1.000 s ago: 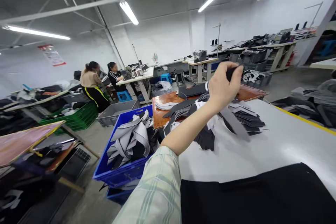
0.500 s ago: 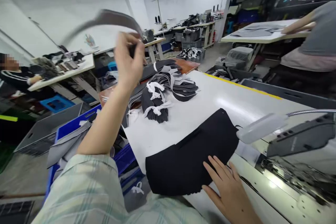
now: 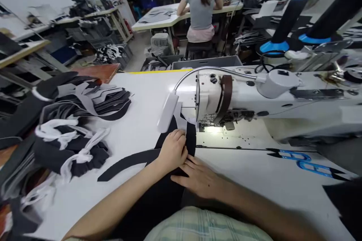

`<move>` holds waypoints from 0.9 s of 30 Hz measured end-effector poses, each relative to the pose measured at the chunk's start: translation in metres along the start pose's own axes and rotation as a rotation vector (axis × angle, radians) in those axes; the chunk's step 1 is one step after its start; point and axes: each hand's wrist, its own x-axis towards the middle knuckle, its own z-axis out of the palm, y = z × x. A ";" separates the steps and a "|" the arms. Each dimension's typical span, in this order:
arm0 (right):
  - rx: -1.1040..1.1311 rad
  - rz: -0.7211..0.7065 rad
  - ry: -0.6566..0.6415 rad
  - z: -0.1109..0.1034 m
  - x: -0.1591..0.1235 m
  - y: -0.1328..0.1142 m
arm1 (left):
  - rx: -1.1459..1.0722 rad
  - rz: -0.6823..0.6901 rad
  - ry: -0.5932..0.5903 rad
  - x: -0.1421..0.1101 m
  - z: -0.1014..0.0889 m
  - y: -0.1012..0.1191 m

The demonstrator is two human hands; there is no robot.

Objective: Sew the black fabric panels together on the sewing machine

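My left hand (image 3: 173, 151) is closed on a dark grey curved fabric strip (image 3: 127, 161), whose tapered end trails left over the white tabletop. Under both hands lies a black fabric panel (image 3: 154, 205) that runs down toward my lap. My right hand (image 3: 199, 176) rests on this panel, fingers stretched out and thumb apart, its fingertips touching the left fist. Beyond the left hand, a light grey piece of fabric (image 3: 181, 122) shows against the black cloth near the sewing machine (image 3: 212, 96). What the left fingertips pinch is partly hidden.
Tied bundles of dark strips (image 3: 70, 150) stand on the left. A lamp (image 3: 167, 111) on a bent neck hangs close above the fabric. Two blue thread snips (image 3: 294, 156) lie to the right. At a table behind, a person (image 3: 200, 7) sits.
My left hand has come down from the air with the strip and now presses it onto the black panel. My right hand is now beside it. The view has turned right, toward the sewing machine.
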 end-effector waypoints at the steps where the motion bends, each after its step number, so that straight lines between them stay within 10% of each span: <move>1: -0.021 0.011 0.026 0.004 -0.003 -0.001 | -0.025 0.039 0.015 0.002 0.001 0.002; 27: -0.021 0.079 0.066 0.011 -0.005 -0.007 | -0.121 0.107 -0.024 0.016 0.018 0.025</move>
